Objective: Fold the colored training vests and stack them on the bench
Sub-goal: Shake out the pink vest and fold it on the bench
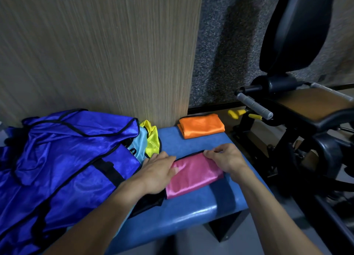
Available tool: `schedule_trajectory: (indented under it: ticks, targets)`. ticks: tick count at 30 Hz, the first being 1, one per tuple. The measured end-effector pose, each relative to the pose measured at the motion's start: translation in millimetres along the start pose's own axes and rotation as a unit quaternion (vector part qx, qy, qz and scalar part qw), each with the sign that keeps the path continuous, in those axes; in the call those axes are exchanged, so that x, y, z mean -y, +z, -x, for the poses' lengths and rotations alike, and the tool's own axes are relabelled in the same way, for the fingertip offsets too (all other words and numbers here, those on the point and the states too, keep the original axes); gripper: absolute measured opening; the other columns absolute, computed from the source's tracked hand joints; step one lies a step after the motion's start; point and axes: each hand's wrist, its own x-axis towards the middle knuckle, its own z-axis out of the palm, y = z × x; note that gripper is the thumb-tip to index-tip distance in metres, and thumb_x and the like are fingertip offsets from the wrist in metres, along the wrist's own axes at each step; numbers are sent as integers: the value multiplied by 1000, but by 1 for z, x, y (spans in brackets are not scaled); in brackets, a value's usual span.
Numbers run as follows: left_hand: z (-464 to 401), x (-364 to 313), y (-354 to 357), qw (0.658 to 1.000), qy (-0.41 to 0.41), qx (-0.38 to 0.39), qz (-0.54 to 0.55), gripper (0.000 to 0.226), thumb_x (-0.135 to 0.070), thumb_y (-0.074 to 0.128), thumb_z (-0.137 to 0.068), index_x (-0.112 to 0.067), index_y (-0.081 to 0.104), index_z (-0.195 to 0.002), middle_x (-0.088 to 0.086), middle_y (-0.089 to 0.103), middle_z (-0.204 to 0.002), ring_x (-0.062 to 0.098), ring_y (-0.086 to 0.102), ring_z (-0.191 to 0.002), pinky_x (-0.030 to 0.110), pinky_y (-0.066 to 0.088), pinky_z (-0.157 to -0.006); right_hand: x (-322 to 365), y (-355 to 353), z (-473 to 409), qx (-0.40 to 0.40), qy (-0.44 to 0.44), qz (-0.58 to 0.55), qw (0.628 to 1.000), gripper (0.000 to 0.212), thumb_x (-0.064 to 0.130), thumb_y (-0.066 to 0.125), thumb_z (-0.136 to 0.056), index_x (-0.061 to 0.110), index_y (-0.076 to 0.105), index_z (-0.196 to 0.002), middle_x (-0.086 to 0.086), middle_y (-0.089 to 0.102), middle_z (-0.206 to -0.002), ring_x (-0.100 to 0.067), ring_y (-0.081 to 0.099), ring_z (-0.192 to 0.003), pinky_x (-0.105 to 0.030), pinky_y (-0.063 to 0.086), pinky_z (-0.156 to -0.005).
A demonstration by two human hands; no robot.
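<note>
Head view shows your blue padded counter [191, 212] against a wood-grain wall panel [95, 49], gym machine [298, 105] to the right. One folded orange vest [202, 125], one pink vest [193, 175], long axis left-right; unfolded pile [63, 159] left. Left hand [159, 173] presses it flat, right hand [226, 159] fingers [210, 154] pinch its far edge.

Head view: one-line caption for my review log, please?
Both hands, left hand and right hand, fold a pink vest on the blue bench; an orange vest lies folded.
</note>
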Motion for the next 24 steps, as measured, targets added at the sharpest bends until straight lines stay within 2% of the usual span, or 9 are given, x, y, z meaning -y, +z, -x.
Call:
schedule_trajectory:
  ticks: [3, 6, 7, 9, 12, 18, 20, 22, 24]
  targets:
    - [-6, 3, -8, 999, -14, 24, 31, 33, -45, 48, -104, -20, 55, -123, -1, 49, -113, 24, 49, -119, 43, 38, -107, -4, 4, -8, 3, 0, -35, 999, 28, 29, 86, -80, 16, 65, -66, -2, 67, -73, -20, 64, -71, -34, 52, -68]
    - [-11, 7, -9, 994, -28, 29, 97, 23, -46, 57, -99, -23, 54, -96, -7, 54, -94, 20, 58, -98, 36, 46, -87, -3, 4, -15, -1, -7, -50, 999, 25, 32, 88, -76, 16, 70, -71, -3, 72, -78, -25, 70, -80, -41, 59, -75]
    - [-12, 7, -9, 993, -30, 28, 108, 25, -47, 58, -99, -22, 53, -94, -6, 56, -92, 20, 59, -95, 36, 47, -84, -3, 5, -17, -4, -10, -58, 998, 25, 32, 89, -76, 15, 70, -72, -4, 73, -79, -25, 71, -81, -43, 60, -77]
    - [-14, 4, -9, 993, -24, 16, 118, 28, -44, 56, -101, -17, 55, -100, -3, 58, -97, 20, 59, -95, 37, 47, -83, -2, 6, -20, -14, -16, -72, 997, 26, 32, 89, -77, 14, 70, -76, -5, 73, -79, -25, 70, -79, -43, 59, -76]
    - [-20, -1, -12, 993, -10, -11, 121, 27, -42, 51, -104, -16, 50, -102, -4, 49, -101, 16, 52, -96, 31, 42, -83, -2, 7, -26, -37, -22, -106, 993, 28, 32, 88, -78, 11, 68, -79, -3, 70, -74, -20, 64, -71, -40, 56, -73]
    - [-59, -11, -44, 985, 41, -82, 145, 25, -30, 53, -104, -28, 43, -81, -6, 43, -88, 17, 48, -90, 28, 31, -76, 2, 2, -49, -121, -41, -236, 963, 26, 39, 81, -78, 19, 66, -71, 5, 65, -66, -15, 57, -68, -38, 50, -73]
    - [-80, -17, -61, 976, 58, -127, 165, 17, -27, 54, -104, -24, 52, -87, -2, 49, -90, 17, 50, -88, 28, 34, -78, 11, -7, -65, -149, -51, -273, 949, 22, 33, 79, -82, 21, 65, -71, 5, 65, -68, -14, 58, -70, -39, 50, -76]
    - [-106, -21, -75, 964, 69, -172, 191, 20, -24, 58, -102, -13, 58, -85, 6, 57, -83, 21, 53, -78, 33, 40, -73, 24, -17, -87, -173, -72, -278, 942, 20, 30, 79, -82, 21, 65, -71, 5, 66, -70, -14, 59, -71, -41, 52, -77]
    - [-133, -21, -80, 947, 42, -210, 240, 23, -26, 63, -99, -6, 65, -86, 11, 66, -81, 27, 61, -77, 39, 50, -72, 36, -23, -111, -191, -80, -250, 946, 22, 28, 79, -84, 20, 64, -71, 4, 66, -70, -14, 61, -71, -39, 53, -79]
